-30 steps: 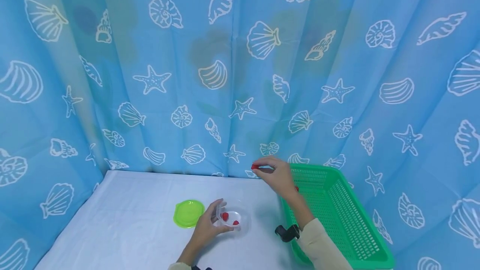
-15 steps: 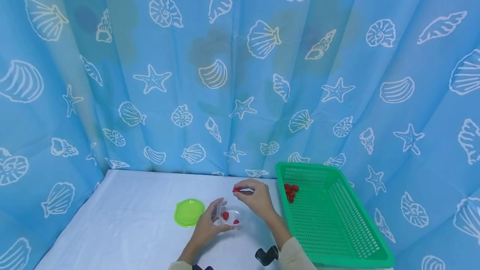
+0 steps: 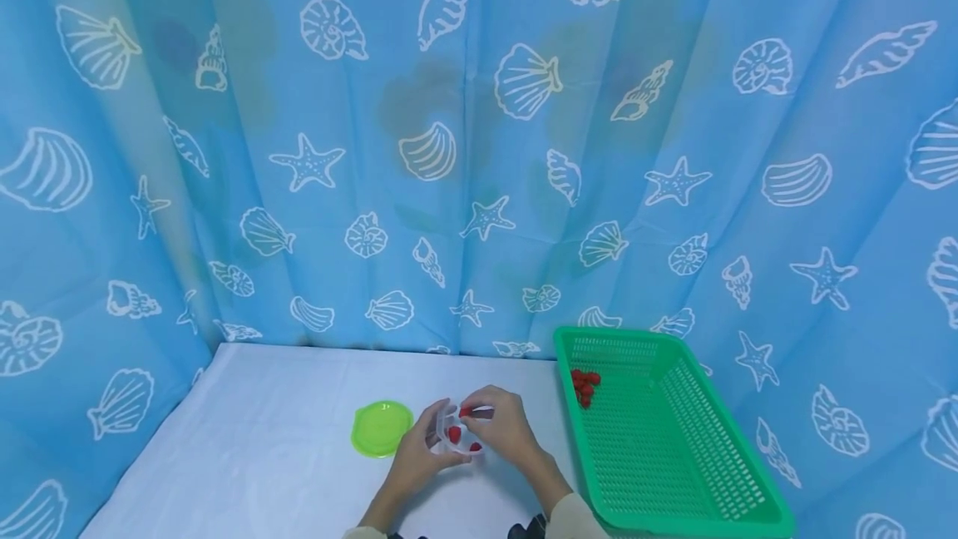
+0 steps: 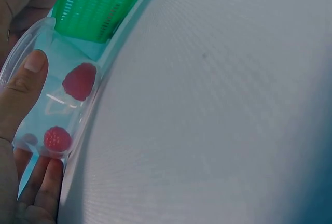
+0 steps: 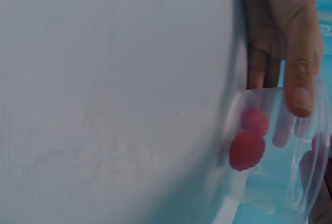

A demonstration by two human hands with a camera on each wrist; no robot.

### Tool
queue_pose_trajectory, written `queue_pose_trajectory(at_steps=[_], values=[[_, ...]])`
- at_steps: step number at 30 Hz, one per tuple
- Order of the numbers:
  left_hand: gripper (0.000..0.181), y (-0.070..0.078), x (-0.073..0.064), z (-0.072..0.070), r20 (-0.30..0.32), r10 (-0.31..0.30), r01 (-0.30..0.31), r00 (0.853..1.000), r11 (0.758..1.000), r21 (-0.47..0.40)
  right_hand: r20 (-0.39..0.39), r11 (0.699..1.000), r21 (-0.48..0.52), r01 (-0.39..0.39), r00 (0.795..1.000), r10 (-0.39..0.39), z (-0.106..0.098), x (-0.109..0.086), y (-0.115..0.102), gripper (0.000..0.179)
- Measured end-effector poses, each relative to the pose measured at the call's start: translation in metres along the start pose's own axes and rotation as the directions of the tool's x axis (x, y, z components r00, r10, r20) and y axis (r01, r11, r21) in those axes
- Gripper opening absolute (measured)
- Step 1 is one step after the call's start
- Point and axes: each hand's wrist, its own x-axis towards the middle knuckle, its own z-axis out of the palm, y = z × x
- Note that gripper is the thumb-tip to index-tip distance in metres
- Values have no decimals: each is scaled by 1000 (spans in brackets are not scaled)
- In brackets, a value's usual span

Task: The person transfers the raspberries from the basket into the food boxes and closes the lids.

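Note:
My left hand (image 3: 417, 457) grips a small clear plastic container (image 5: 270, 180) from its left side, thumb toward me, fingers behind. The container stands on the white cloth. Two red raspberries lie at its bottom, a larger raspberry (image 4: 80, 81) and a smaller raspberry (image 4: 57, 139) apart from it. Between thumb and fingertips my right hand (image 3: 505, 427) pinches a third raspberry (image 3: 465, 412), right at the container's open top. Part of that raspberry is hidden by the fingers. A bright green round lid (image 3: 382, 429) lies flat just left of the container.
To the right stands a large green plastic basket (image 3: 651, 447) with slotted walls. Several raspberries (image 3: 586, 389) are heaped at its far left side. A blue curtain (image 3: 479, 148) with white shells hangs behind the white-covered table (image 3: 247, 439).
My right hand has come left and down from beside the basket to the container, carrying the pinched raspberry. My left hand keeps the container in the same place.

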Motion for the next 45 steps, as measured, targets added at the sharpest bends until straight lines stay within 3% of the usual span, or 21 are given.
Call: queue_pose_trajectory(at_steps=[12, 21, 38, 45], values=[[91, -2, -1, 0, 6, 19, -19, 1000, 1000, 10, 131, 984, -166, 65, 990, -44, 4, 0, 4, 10], [92, -1, -1, -2, 11, 11, -11, 1000, 1000, 9, 202, 973, -226, 43, 979, 3, 3, 5, -3, 9], [95, 2, 1, -3, 12, 24, -24, 1000, 1000, 14, 215, 950, -311, -18, 973, 88, 4, 9, -9, 13], [92, -1, -1, -1, 1, 3, -3, 1000, 1000, 10, 174, 972, -230, -47, 981, 88, -8, 6, -16, 13]])
